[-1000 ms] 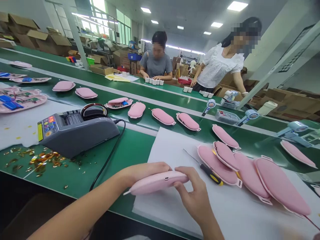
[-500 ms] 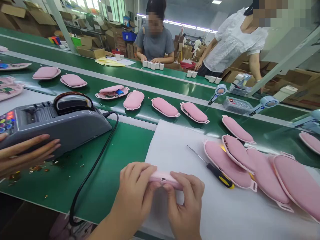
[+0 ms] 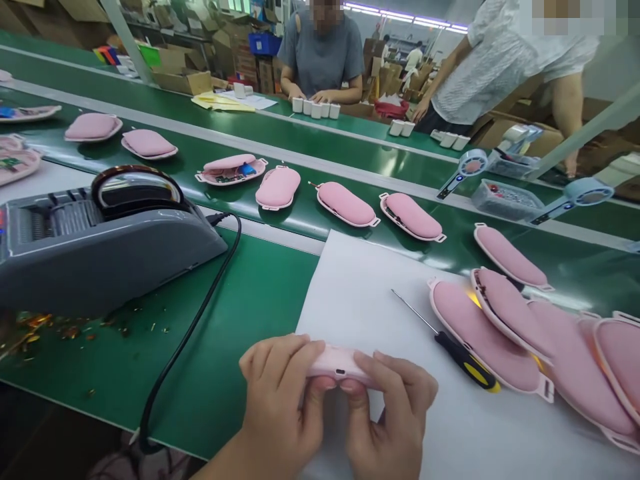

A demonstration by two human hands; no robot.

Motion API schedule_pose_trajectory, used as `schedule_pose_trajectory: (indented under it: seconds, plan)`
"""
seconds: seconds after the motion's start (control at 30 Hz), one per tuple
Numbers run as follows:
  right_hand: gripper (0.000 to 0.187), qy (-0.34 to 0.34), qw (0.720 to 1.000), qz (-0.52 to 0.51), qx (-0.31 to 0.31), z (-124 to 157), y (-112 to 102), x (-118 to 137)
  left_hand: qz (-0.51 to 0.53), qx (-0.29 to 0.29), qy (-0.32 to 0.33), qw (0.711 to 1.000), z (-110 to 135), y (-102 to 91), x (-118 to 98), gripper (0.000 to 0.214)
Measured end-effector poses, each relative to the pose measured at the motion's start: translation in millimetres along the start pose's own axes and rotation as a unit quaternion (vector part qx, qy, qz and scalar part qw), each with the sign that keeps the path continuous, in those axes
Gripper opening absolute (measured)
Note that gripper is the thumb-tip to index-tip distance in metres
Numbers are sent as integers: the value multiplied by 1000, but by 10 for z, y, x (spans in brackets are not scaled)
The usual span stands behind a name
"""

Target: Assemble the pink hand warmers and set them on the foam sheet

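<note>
Head view. Relative to one second earlier, we have brought the left hand from the far side of the pink oval case to its left end; its port slot now faces us. The co-worker's hand seen against the tape dispenser half a second ago is gone from there.

We take the screwdriver as reference. It lies on a white sheet on the green bench. Just right of it, pink cases overlap in a pile; well left of it stands the tape dispenser. Beyond it run a row of cases and two co-workers, in grey and white.

We hold the pink oval case left of the screwdriver. The left hand and right hand close on opposite ends, fingers curled over the top, thumbs pressed beneath.
</note>
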State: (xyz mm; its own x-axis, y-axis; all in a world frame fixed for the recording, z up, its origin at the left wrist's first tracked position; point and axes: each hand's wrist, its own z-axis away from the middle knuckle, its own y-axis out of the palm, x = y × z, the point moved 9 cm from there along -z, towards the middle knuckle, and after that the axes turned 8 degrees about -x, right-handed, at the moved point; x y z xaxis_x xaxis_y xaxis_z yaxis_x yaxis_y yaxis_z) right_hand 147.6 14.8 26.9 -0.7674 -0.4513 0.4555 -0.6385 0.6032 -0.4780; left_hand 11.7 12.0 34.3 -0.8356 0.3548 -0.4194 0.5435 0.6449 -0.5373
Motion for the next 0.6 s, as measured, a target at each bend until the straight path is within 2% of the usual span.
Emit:
schedule_pose_trajectory:
  seconds: [0.2, 0.4, 0.5, 0.6]
  plan:
    - [19, -7, 999, -21, 47, -33, 9, -37, -3, 29, 5, 1000, -26, 1, -1, 28]
    - [32, -12, 996, -1, 83, -2, -52, -119, 11, 37, 4, 999, -9, -38, 26, 28]
    - [37, -23, 991, -2, 135, -34, -70, -243, 27, 60, -35, 997, -12, -67, 219, 28]
    - [36, -36, 977, -52, 203, -50, -42, -334, 92, 118, -82, 985, -18, -41, 475, 26]
